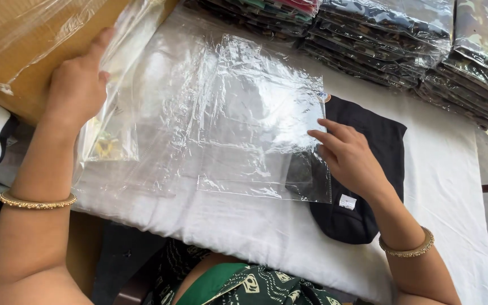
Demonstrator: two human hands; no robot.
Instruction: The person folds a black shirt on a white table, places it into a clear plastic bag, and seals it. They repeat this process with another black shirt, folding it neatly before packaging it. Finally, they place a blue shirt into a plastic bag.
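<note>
Pinning clear plastic bag (258,121) edge over black garment (368,169): right hand (348,158) fingers spread flat (holding nothing); left hand (77,85) open on bag stack (125,113). Keep bag mouth flat, unwrinkled.

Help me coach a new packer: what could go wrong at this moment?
The clear plastic bag lies loose, pinned only at its edge by the right hand, so it could slide or crease. The folded black garment sits half under it and may unfold. The left hand is off at the pile of loose bags, which might slip from the table.
</note>
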